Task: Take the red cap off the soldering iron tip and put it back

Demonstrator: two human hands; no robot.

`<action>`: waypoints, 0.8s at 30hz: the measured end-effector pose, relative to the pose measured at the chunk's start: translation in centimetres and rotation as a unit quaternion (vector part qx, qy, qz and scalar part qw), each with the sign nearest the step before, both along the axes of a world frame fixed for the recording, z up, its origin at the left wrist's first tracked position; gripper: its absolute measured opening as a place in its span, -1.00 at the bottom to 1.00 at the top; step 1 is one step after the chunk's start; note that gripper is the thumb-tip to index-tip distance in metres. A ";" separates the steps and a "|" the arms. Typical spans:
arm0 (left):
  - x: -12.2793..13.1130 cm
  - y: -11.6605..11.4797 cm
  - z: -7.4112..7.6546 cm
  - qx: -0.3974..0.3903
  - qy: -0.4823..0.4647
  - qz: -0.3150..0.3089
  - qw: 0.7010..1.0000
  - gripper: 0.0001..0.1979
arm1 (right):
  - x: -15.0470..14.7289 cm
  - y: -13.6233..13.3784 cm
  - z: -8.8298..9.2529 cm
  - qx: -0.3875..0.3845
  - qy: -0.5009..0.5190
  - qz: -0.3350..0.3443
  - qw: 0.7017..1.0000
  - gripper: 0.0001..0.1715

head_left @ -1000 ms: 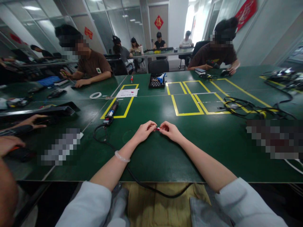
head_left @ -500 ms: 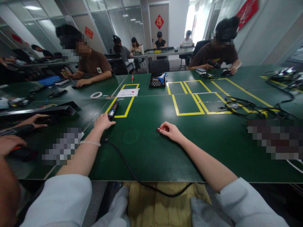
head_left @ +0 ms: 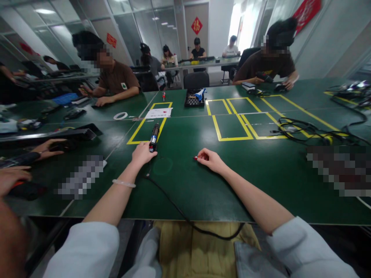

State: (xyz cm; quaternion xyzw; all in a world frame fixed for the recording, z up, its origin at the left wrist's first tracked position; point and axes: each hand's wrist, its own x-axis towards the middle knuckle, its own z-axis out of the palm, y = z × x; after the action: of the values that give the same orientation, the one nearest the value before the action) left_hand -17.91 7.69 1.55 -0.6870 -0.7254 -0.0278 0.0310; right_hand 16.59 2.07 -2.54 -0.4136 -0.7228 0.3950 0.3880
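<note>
My left hand (head_left: 142,153) is closed around the near end of a dark cylindrical electric screwdriver (head_left: 155,133) with a blue and silver band. Its far end points away from me, over the right side of a yellow-taped rectangle (head_left: 131,138). A black cord (head_left: 171,204) runs from beside this hand over the table edge. To the right, my right hand (head_left: 210,159) rests low over the green table, thumb and fingers pinching a small red piece (head_left: 195,158). Its red end sticks out leftward; the rest is hidden by the fingers.
A white paper (head_left: 159,112) lies across the taped rectangle. Farther back are a black tray (head_left: 194,101) with a blue-and-white item and a roll of white tape (head_left: 120,116). Tangled black cables (head_left: 298,129) lie at right. A co-worker's hands (head_left: 48,148) occupy the left edge.
My left hand has moved right, and the electric screwdriver has shifted with it, its cord following. My right hand still pinches the small red piece in nearly the same place.
</note>
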 end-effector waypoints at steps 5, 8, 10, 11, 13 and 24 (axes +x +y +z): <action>5.5 -2.2 -0.3 0.013 -0.026 -0.066 0.997 -0.39 | 0.0 0.0 0.1 -0.002 -0.003 -0.005 1.000 -0.80; 8.7 -3.4 -0.3 0.010 -0.038 -0.101 0.994 -0.40 | 0.0 0.0 0.0 0.000 0.002 -0.008 1.000 -0.80; 10.6 -4.2 -0.1 0.010 -0.044 -0.123 0.991 -0.40 | -0.1 0.1 0.0 0.005 0.003 -0.016 1.000 -0.79; 11.5 -4.6 -0.1 0.011 -0.047 -0.135 0.990 -0.40 | -0.1 0.1 0.0 0.009 0.003 -0.021 1.000 -0.79; 13.1 -5.2 -0.1 0.013 -0.054 -0.163 0.985 -0.41 | -0.1 0.1 -0.1 0.020 0.001 -0.029 0.999 -0.80; 16.8 -6.3 -0.5 0.021 -0.075 -0.248 0.966 -0.42 | 0.0 0.4 -0.9 0.053 -0.039 -0.037 0.997 -0.85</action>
State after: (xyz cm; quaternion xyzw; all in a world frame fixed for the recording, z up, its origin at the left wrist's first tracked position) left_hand -1.15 1.37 1.04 -0.8406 -0.5318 -0.1015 -0.0169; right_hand 16.62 2.49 -3.47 -0.4337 -0.7416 0.3254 0.3951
